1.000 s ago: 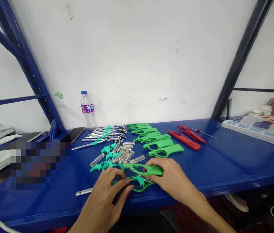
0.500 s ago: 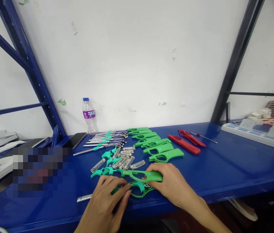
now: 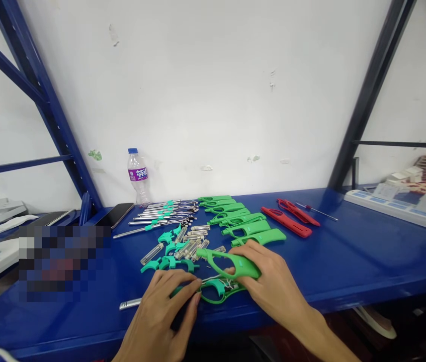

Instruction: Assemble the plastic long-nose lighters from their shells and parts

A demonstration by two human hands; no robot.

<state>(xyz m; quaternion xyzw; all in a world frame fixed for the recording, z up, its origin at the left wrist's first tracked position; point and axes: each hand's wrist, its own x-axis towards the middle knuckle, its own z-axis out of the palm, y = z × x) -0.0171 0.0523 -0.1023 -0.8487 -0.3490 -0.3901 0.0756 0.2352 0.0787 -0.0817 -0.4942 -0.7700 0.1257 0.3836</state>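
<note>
Near the table's front edge, my left hand [image 3: 165, 309] is closed on a lighter half-assembled in a green lower shell [image 3: 213, 300]. Its metal tube [image 3: 130, 303] sticks out to the left, and a teal trigger [image 3: 218, 287] and thin wires show inside the shell. Above it, my right hand [image 3: 269, 279] grips a green upper half-shell [image 3: 241, 265] by its wide end, tilted and apart from the lower half along its visible front part. My fingers hide some of the wires and the tube's inner end.
Behind my hands lie teal triggers [image 3: 165, 262], clear fuel tanks [image 3: 152, 254], metal tubes with wires [image 3: 160, 213] and several green shells [image 3: 250, 230]. Red shells [image 3: 291, 221] and a thin rod [image 3: 322, 213] are right. A bottle [image 3: 138, 176] and phone [image 3: 116, 215] stand back left.
My right hand has lifted the green upper half-shell slightly and tilted it, widening the gap over the lower shell. My left hand stays almost in place on the lighter.
</note>
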